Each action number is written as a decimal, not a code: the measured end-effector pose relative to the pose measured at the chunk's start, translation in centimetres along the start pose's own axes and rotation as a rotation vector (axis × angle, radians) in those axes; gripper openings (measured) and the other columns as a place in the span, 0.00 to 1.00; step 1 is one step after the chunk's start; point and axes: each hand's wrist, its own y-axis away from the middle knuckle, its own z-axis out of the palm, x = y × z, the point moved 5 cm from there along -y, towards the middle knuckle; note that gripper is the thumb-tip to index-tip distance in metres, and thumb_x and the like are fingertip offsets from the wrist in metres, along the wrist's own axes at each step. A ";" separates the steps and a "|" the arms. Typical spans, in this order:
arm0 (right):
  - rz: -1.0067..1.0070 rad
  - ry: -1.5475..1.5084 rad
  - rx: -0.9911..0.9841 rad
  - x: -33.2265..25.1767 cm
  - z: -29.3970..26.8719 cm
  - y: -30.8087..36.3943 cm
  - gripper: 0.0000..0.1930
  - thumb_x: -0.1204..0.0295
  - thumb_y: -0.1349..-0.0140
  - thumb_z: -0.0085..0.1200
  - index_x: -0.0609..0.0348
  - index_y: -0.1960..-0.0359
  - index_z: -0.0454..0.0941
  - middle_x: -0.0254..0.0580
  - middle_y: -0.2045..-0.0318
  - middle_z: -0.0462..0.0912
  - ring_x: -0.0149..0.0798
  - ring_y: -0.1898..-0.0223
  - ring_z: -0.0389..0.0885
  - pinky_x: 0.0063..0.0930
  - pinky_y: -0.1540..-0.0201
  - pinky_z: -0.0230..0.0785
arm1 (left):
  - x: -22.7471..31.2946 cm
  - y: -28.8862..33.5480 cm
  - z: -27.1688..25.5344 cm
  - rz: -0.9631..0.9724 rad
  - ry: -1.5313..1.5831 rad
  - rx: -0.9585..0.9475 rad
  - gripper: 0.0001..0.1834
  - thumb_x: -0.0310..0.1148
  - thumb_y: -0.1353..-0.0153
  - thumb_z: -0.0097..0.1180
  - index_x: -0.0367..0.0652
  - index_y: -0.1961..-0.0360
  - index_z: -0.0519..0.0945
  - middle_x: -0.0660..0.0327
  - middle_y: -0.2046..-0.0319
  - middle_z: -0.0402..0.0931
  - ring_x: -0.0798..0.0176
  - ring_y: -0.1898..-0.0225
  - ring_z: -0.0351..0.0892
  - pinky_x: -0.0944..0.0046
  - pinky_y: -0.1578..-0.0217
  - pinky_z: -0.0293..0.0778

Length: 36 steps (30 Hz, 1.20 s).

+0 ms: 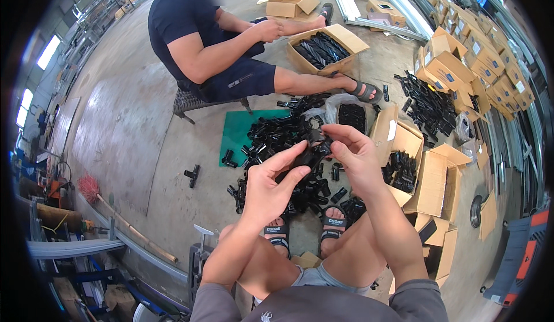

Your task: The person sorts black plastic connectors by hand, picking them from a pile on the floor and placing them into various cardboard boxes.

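Observation:
In front of my knees I hold a black plastic pipe fitting [310, 157] up over a heap of similar black fittings [271, 134]. My left hand [272, 182] is closed round its body, thumb and fingers along the sides. My right hand [356, 156] pinches the fitting's far end between thumb and fingers. Whether a second small part sits in that pinch, I cannot tell. Part of the heap lies on a green sheet [229, 127], and more pieces reach my sandals. A lone T-shaped fitting [193, 175] lies on the floor to the left.
A co-worker [202, 45] sits opposite on a stool, beside a carton of stacked black parts [320, 49]. At my right stand open cartons [433, 178], one holding fittings [401, 169]. Another black heap [424, 103] lies farther right. A broom [135, 227] lies left.

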 end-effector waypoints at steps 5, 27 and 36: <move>-0.031 0.050 0.026 0.1 0.1 0.2 0.19 0.70 0.35 0.63 0.63 0.44 0.79 0.38 0.53 0.85 0.27 0.53 0.81 0.21 0.52 0.74 | -0.4 -0.2 0.0 0.103 -0.055 -0.003 0.25 0.19 0.40 0.63 0.41 0.40 0.78 0.51 0.42 0.78 0.66 0.41 0.77 0.67 0.42 0.72; -0.037 0.112 0.130 -0.2 1.4 0.6 0.16 0.78 0.36 0.62 0.70 0.47 0.78 0.43 0.56 0.85 0.29 0.55 0.83 0.22 0.50 0.76 | -1.9 -0.3 -0.7 -0.194 0.129 -0.078 0.25 0.20 0.37 0.63 0.40 0.39 0.77 0.62 0.49 0.82 0.79 0.54 0.75 0.75 0.52 0.75; -0.020 0.139 0.128 0.1 1.2 0.5 0.16 0.79 0.36 0.62 0.71 0.47 0.78 0.43 0.58 0.86 0.28 0.57 0.83 0.21 0.53 0.77 | -2.2 -0.2 -0.3 -0.203 0.132 -0.068 0.25 0.19 0.38 0.62 0.40 0.39 0.77 0.60 0.43 0.79 0.77 0.51 0.75 0.72 0.49 0.76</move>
